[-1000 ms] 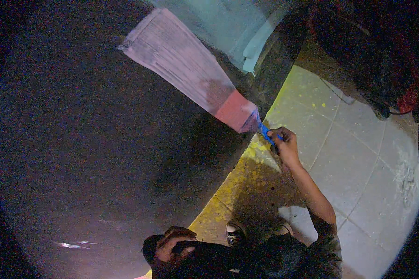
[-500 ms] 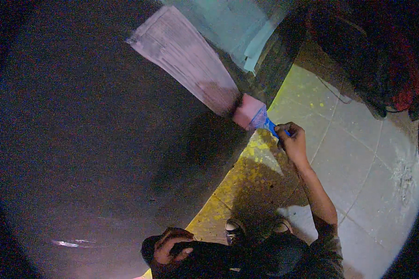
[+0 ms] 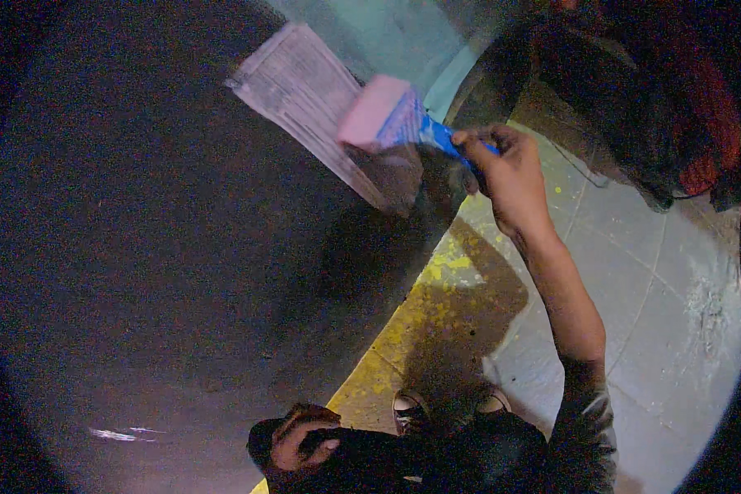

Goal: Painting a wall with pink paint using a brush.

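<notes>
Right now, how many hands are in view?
2: the right hand holds the brush, right of centre; the left hand is near the lower edge, left of the shoes. Dark areas, such as the upper right, may hide others.

Dark sneakers [image 3: 411, 421] have pale, rounded toe caps [image 3: 406, 403]; right of them is a grey sleeve [image 3: 589, 428], below them black clothing [image 3: 494, 453].
</notes>
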`<move>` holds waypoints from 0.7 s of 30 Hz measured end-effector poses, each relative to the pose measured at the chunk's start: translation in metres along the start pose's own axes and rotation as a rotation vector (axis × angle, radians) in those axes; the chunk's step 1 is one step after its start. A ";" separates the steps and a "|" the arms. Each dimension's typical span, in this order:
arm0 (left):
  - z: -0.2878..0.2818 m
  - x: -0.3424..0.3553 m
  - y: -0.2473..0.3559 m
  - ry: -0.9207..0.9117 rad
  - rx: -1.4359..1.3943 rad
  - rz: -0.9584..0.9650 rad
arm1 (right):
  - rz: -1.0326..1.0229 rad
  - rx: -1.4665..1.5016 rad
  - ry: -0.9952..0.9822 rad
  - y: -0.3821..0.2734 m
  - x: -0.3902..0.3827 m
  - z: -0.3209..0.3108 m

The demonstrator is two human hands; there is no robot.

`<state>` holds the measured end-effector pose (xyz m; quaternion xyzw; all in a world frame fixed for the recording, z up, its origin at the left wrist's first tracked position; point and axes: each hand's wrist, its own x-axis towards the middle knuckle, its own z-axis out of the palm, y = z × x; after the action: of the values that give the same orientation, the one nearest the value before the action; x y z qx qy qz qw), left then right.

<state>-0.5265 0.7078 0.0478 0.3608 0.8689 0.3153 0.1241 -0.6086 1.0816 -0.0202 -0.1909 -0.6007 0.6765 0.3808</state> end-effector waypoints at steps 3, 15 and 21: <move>-0.001 -0.002 -0.001 -0.003 -0.003 -0.024 | 0.001 0.170 -0.016 -0.024 0.000 0.002; -0.004 -0.003 -0.002 -0.027 0.020 -0.010 | 0.096 0.263 -0.040 0.039 -0.019 0.006; -0.007 -0.008 -0.004 -0.038 0.016 0.010 | 0.248 0.157 -0.071 0.104 -0.060 0.003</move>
<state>-0.5266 0.6969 0.0508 0.3724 0.8670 0.3018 0.1362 -0.6023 1.0365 -0.1317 -0.2092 -0.5309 0.7695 0.2869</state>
